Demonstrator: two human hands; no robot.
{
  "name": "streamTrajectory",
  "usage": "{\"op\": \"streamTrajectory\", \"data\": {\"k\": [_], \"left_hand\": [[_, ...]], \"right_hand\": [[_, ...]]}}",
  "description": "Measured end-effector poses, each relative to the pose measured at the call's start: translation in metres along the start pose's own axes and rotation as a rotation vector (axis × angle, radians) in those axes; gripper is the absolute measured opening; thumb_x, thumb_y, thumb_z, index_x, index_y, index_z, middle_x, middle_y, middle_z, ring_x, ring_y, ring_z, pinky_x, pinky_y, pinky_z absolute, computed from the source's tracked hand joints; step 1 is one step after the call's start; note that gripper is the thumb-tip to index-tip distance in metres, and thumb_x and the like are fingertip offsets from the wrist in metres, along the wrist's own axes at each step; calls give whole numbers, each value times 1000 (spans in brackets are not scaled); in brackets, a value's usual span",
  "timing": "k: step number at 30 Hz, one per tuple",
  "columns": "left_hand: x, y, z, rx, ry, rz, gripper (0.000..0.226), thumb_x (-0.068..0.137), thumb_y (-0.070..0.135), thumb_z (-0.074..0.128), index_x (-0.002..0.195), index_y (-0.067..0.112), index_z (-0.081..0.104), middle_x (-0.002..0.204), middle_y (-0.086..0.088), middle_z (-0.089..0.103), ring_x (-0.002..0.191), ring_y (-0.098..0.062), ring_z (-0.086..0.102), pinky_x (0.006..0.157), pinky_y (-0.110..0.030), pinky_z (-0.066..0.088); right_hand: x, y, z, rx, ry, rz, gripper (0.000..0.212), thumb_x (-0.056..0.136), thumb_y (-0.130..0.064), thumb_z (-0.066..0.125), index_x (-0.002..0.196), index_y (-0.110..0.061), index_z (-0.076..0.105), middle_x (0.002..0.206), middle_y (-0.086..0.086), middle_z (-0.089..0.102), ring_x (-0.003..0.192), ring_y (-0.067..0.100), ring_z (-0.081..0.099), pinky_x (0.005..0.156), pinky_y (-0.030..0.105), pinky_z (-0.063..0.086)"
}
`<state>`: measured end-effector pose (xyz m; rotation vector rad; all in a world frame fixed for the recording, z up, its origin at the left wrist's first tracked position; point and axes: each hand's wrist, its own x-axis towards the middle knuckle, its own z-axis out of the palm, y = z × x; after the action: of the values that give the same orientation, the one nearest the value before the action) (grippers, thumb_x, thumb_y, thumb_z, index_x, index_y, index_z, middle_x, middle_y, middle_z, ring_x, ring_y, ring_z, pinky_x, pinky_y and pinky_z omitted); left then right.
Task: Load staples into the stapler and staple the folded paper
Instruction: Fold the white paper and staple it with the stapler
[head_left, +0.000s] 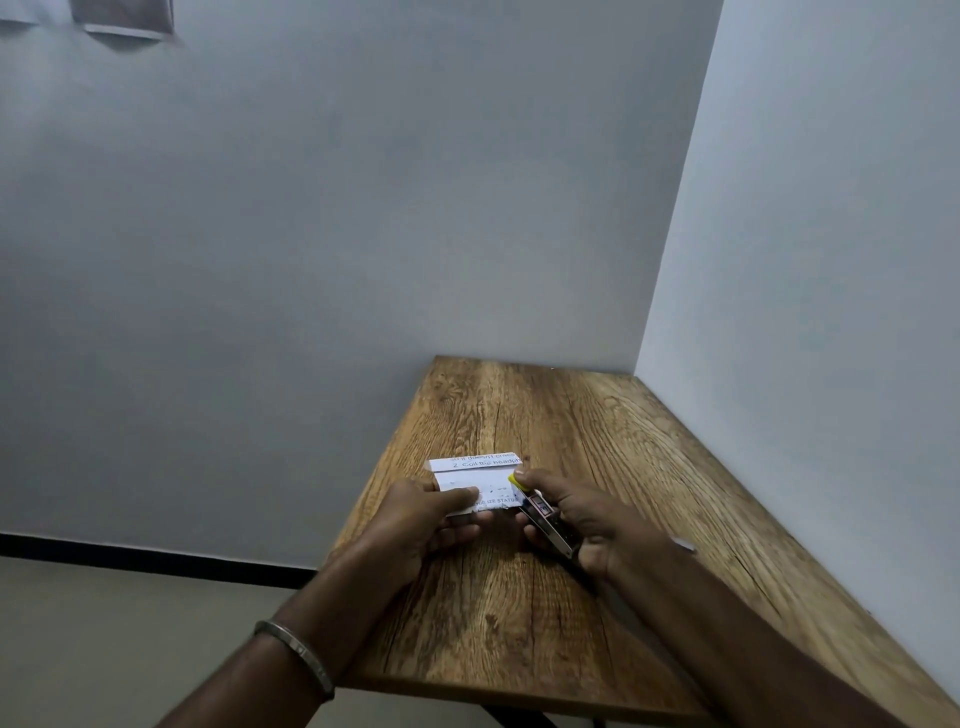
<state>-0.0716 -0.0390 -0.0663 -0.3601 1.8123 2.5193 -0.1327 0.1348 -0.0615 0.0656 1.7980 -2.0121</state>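
— Where is the folded paper (475, 480)?
— Mid-table (597, 426), pinched by the left hand (423, 522) at its 7 o'clock corner.
— And the stapler (545, 514)?
— Gripped in the right hand (582, 519), nose at the paper's 3 o'clock edge. Stapling seems underway; next, a firm squeeze.

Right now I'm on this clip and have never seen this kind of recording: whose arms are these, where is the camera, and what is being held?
There is one picture, taken by a wide-angle camera worn on a person's head, looking forward and down, so the arms are the wearer's own. No machine is involved. The left hand, with a metal bangle on its wrist, pinches a folded paper printed with text. The right hand has its grip on a small stapler with a yellow tip, at the paper's right edge. Both are over a wooden table in a room corner.
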Motion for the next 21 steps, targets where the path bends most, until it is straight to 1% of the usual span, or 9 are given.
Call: {"op": "streamTrajectory", "data": {"k": [6, 9, 12, 13, 15, 16, 18, 19, 21], "left_hand": [[0, 1, 1, 8, -4, 2, 24, 87, -1, 68, 108, -11, 64, 85, -21, 77, 67, -20, 76, 50, -22, 58], [-1, 1, 1, 8, -3, 0, 24, 87, -1, 69, 108, -11, 64, 86, -21, 77, 67, -20, 76, 50, -22, 59], [-1, 1, 1, 4, -1, 3, 22, 88, -2, 68, 108, -11, 64, 86, -21, 77, 66, -20, 75, 49, -22, 58], [-1, 2, 1, 0, 1, 6, 21, 88, -2, 67, 107, -10, 64, 85, -20, 77, 66, -19, 75, 49, -22, 58], [-2, 2, 1, 0, 8, 7, 19, 88, -2, 67, 105, -9, 64, 84, -19, 77, 65, -19, 75, 49, -22, 58], [-2, 2, 1, 1, 11, 6, 18, 88, -2, 67, 105, -9, 64, 84, -19, 77, 65, -20, 75, 49, -22, 58], [-2, 2, 1, 2, 12, 1, 18, 88, -2, 67, 104, -8, 64, 84, -19, 77, 67, -20, 76, 49, -22, 58], [-3, 2, 1, 4, 11, 0, 17, 88, -2, 68, 104, -8, 64, 85, -19, 77, 68, -21, 76, 50, -23, 58], [-3, 2, 2, 9, 10, -2, 15, 88, -1, 68, 102, -7, 65, 84, -18, 78, 69, -21, 76, 50, -23, 59]], "right_hand": [[4, 5, 1, 37, 44, -32, 24, 81, -15, 78, 89, 6, 69, 57, 14, 67, 43, 16, 63, 40, 23, 51], [4, 7, 2, 49, 59, -27, 25, 81, -15, 78, 89, 6, 70, 57, 15, 68, 43, 16, 63, 40, 23, 51], [3, 7, 1, 49, 43, -32, 37, 71, -22, 84, 94, 4, 71, 62, 13, 70, 47, 16, 65, 40, 23, 50], [2, 6, 0, 60, 11, -25, 45, 67, -27, 85, 98, 3, 72, 67, 12, 71, 50, 16, 65, 40, 23, 50], [1, 3, -2, 105, -83, 11, 54, 69, -38, 83, 105, 0, 74, 79, 12, 72, 55, 16, 64, 41, 23, 49], [0, 2, -4, 126, -120, 25, 54, 70, -43, 82, 105, -2, 75, 82, 11, 72, 57, 16, 64, 41, 23, 50], [-1, 1, -7, 147, -153, 31, 50, 66, -47, 82, 92, -4, 80, 79, 10, 73, 57, 16, 65, 43, 23, 51], [-2, 1, -8, 152, -155, 29, 46, 66, -47, 81, 85, -5, 80, 76, 9, 73, 56, 16, 65, 42, 23, 51], [-4, 2, -9, 163, -144, 27, 41, 71, -44, 78, 79, -4, 80, 73, 10, 72, 54, 16, 65, 41, 22, 50]]}}
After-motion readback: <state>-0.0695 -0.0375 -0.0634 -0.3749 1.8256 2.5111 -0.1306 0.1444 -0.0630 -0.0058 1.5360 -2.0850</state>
